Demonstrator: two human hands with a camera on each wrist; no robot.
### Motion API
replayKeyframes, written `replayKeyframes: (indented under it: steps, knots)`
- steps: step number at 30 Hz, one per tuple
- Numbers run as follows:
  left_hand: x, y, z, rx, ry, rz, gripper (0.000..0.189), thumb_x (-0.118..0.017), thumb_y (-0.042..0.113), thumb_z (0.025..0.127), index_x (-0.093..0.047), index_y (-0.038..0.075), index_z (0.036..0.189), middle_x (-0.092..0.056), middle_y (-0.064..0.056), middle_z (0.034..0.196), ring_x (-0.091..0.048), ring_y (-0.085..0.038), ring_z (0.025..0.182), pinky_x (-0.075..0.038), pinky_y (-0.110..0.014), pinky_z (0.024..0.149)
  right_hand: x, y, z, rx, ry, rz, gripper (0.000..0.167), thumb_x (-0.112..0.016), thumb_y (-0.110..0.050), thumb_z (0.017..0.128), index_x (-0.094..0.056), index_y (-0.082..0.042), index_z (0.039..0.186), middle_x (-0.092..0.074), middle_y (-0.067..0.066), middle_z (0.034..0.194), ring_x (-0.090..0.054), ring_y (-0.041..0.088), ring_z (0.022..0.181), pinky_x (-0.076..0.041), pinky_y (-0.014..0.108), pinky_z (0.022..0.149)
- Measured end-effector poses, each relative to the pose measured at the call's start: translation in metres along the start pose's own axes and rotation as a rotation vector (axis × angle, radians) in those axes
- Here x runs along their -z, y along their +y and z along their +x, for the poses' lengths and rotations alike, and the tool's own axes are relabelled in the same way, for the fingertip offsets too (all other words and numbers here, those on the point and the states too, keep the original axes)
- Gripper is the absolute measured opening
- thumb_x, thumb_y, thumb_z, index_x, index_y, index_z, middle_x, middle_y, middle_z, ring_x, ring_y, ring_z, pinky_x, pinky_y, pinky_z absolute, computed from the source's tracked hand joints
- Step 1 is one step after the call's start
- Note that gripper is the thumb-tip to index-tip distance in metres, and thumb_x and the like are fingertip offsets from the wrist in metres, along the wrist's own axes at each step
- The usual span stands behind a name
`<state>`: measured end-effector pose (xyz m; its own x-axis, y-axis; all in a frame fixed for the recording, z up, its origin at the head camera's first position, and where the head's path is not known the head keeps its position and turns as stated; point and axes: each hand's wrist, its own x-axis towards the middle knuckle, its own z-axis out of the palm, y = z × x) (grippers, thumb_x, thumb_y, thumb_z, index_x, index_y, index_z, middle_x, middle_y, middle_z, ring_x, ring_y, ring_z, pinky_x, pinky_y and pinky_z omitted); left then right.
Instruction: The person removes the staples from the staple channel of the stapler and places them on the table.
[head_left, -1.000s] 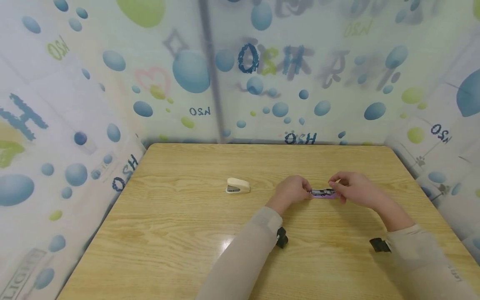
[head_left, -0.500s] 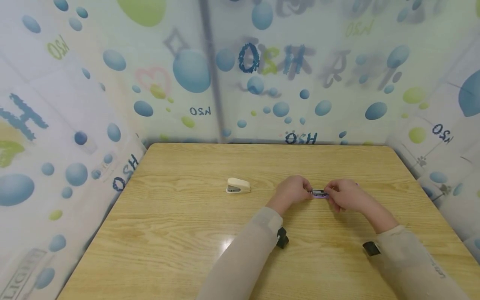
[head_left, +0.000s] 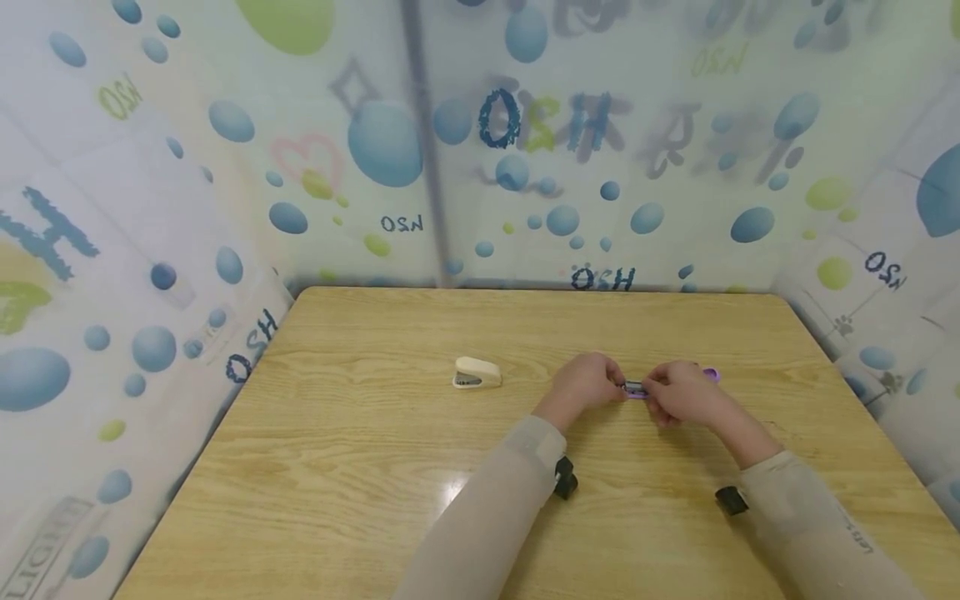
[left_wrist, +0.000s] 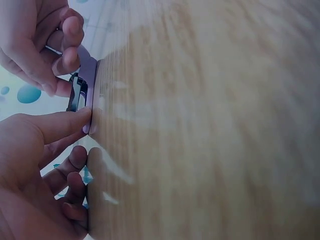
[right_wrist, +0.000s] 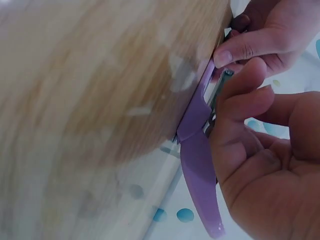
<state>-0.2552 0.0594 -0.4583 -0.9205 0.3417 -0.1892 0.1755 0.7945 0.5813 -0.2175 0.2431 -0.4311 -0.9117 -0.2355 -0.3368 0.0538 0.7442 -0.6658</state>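
Stapler, place: small purple plastic stapler [right_wrist: 199, 162] rests on the pale wood-grain worktop [head_left: 360, 467], right of centre in the head view, between the two hands. It is opened out: the top cover extends beyond the hinge, past the right hand; the slim silvery metal magazine [left_wrist: 76, 95] lies exposed over the base.
Left fingers: thumb and forefinger of the left hand [head_left: 588, 379] pinch the free end of the purple base; the other fingers are loosely bent.
Right fingers: the right hand [head_left: 686, 390] has its fingers curled at the magazine; they seem to pinch it, though their tips are partly hidden.
Weight and feel: judged light; shell stiff and rather smooth, metal slick and hard. Nothing soft. Hinge probably the weakest point, so prying the cover sideways is a poor idea.
Hold: base end suits a steadying pinch; magazine is best taken by its two long sides, clear of the hinge.
Second stapler: cream plastic stapler with a dark gap at its mouth [head_left: 477, 372], on the worktop left of the left hand, apart from it.
Obstructions: the right hand covers the hinge region from above. The cream one blocks nothing.
Wrists: black devices by both sleeves, left [head_left: 565, 477] and right [head_left: 731, 500].
Behind: pale panels [head_left: 645, 108] printed with blue and green drops.
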Motion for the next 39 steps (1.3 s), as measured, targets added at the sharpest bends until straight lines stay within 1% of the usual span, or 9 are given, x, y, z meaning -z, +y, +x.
replayKeyframes:
  steps: [7, 13, 18, 26, 28, 30, 34, 36, 39]
  knots:
    - [-0.004, 0.000, 0.000, -0.005, 0.003, 0.005, 0.011, -0.084, 0.036, 0.092, -0.082, 0.028, 0.099, -0.078, 0.016, 0.103, -0.066, -0.006, 0.092, -0.053, -0.028, 0.084, -0.005, 0.001, 0.001, -0.016, 0.045, -0.004, 0.030, -0.049, -0.015, 0.111, -0.067, 0.008, 0.113, -0.070, 0.007, 0.072, -0.066, 0.016, 0.064, -0.057, 0.032, 0.060]
    - [-0.005, 0.000, 0.001, -0.003, 0.013, 0.002, 0.011, -0.085, 0.036, 0.092, -0.082, 0.028, 0.099, -0.078, 0.016, 0.102, -0.065, -0.005, 0.090, -0.053, -0.027, 0.084, -0.007, 0.000, 0.000, -0.037, 0.076, 0.036, 0.026, -0.057, -0.016, 0.109, -0.067, 0.007, 0.110, -0.072, 0.005, 0.070, -0.069, 0.015, 0.064, -0.059, 0.032, 0.062]
    - [-0.004, 0.000, 0.000, -0.013, 0.022, 0.005, 0.011, -0.085, 0.036, 0.092, -0.082, 0.028, 0.098, -0.078, 0.016, 0.101, -0.063, -0.005, 0.087, -0.052, -0.027, 0.082, -0.007, -0.003, -0.001, -0.045, 0.105, 0.063, 0.024, -0.061, -0.017, 0.107, -0.066, 0.007, 0.110, -0.073, 0.005, 0.070, -0.071, 0.014, 0.064, -0.060, 0.031, 0.063]
    - [-0.004, -0.003, 0.000, -0.021, 0.024, -0.016, 0.010, -0.084, 0.034, 0.093, -0.081, 0.026, 0.097, -0.077, 0.014, 0.097, -0.062, -0.006, 0.084, -0.051, -0.027, 0.079, -0.009, -0.012, 0.002, 0.005, 0.134, 0.052, 0.020, -0.064, -0.016, 0.106, -0.064, 0.004, 0.109, -0.073, 0.008, 0.076, -0.069, 0.014, 0.063, -0.059, 0.031, 0.061]
    - [-0.004, -0.003, -0.001, -0.020, 0.019, -0.013, 0.010, -0.084, 0.034, 0.093, -0.081, 0.026, 0.098, -0.077, 0.015, 0.098, -0.063, -0.006, 0.086, -0.052, -0.027, 0.080, -0.011, -0.012, 0.003, 0.011, 0.146, 0.043, 0.020, -0.065, -0.017, 0.105, -0.064, 0.003, 0.111, -0.074, 0.009, 0.079, -0.068, 0.014, 0.064, -0.058, 0.031, 0.061]
    - [-0.004, -0.003, 0.000, -0.018, 0.014, -0.009, 0.010, -0.083, 0.035, 0.093, -0.082, 0.027, 0.099, -0.077, 0.015, 0.101, -0.065, -0.006, 0.089, -0.053, -0.028, 0.083, -0.012, -0.013, 0.004, 0.016, 0.160, 0.038, 0.022, -0.065, -0.016, 0.105, -0.062, 0.003, 0.115, -0.074, 0.012, 0.088, -0.069, 0.013, 0.067, -0.058, 0.030, 0.061]
    - [-0.004, -0.002, 0.000, -0.016, 0.012, 0.009, 0.009, -0.083, 0.035, 0.093, -0.082, 0.029, 0.100, -0.078, 0.016, 0.103, -0.067, -0.006, 0.093, -0.054, -0.028, 0.084, -0.012, -0.013, 0.004, 0.032, 0.176, 0.041, 0.032, -0.066, -0.014, 0.104, -0.057, 0.007, 0.127, -0.073, 0.020, 0.106, -0.071, 0.013, 0.072, -0.059, 0.030, 0.062]
    - [-0.004, -0.002, 0.001, -0.014, 0.013, 0.013, 0.009, -0.083, 0.036, 0.093, -0.082, 0.029, 0.099, -0.078, 0.016, 0.103, -0.067, -0.006, 0.092, -0.054, -0.027, 0.084, -0.012, -0.013, 0.004, 0.036, 0.173, 0.043, 0.033, -0.065, -0.012, 0.104, -0.056, 0.008, 0.129, -0.073, 0.022, 0.109, -0.072, 0.013, 0.074, -0.059, 0.031, 0.064]
    - [-0.005, -0.003, 0.002, -0.017, 0.015, 0.015, 0.010, -0.083, 0.036, 0.093, -0.082, 0.028, 0.099, -0.078, 0.016, 0.102, -0.067, -0.006, 0.092, -0.054, -0.027, 0.084, -0.013, -0.013, 0.004, 0.033, 0.172, 0.032, 0.028, -0.065, -0.012, 0.105, -0.061, 0.006, 0.125, -0.073, 0.021, 0.109, -0.071, 0.015, 0.077, -0.058, 0.030, 0.065]
